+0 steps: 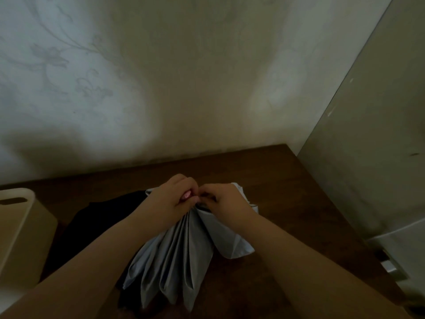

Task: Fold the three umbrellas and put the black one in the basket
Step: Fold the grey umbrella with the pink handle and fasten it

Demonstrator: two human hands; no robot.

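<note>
Both forearms reach in from the near edge. Left hand (pixel 177 194) and right hand (pixel 224 199) meet, fingers curled, gripping the gathered top of a pale grey umbrella (pixel 174 254); its pleats fan toward the camera over the brown table (pixel 287 192). Black umbrella (pixel 99 222) lies just left, partly under it. Cream basket (pixel 20 229) stands at far left.

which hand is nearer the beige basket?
Left. The left hand grips the grey umbrella on the side toward the basket at the table's left edge; the right hand is beside it, farther away.
</note>
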